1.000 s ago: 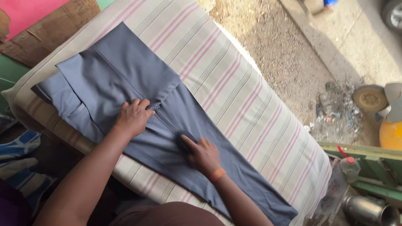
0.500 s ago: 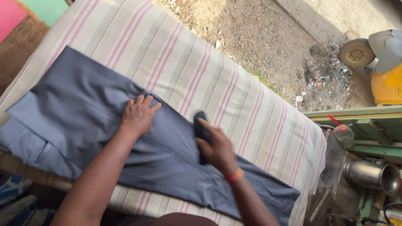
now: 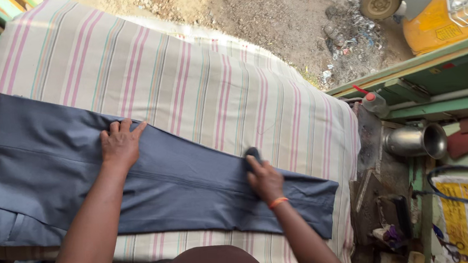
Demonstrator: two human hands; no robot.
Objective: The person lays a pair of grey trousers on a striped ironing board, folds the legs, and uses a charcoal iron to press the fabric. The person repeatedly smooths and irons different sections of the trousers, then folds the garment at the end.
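Head view: grey-blue trousers (image 3: pixel 183 188) lie flat across a striped padded desk (image 3: pixel 208 89), from the left edge to lower right of the frame. The left hand (image 3: pixel 119 146) presses open-palmed on them at centre left. The right hand (image 3: pixel 264 179) grips a small dark object (image 3: pixel 252 155) on the trouser leg.

grey-blue trousers (image 3: pixel 54 179) | flat, folded lengthwise (legs stacked) | on striped pad

Sunlit dirt ground (image 3: pixel 247 13) beyond a striped padded table (image 3: pixel 197 90); green wooden frame (image 3: pixel 430 77) alongside.
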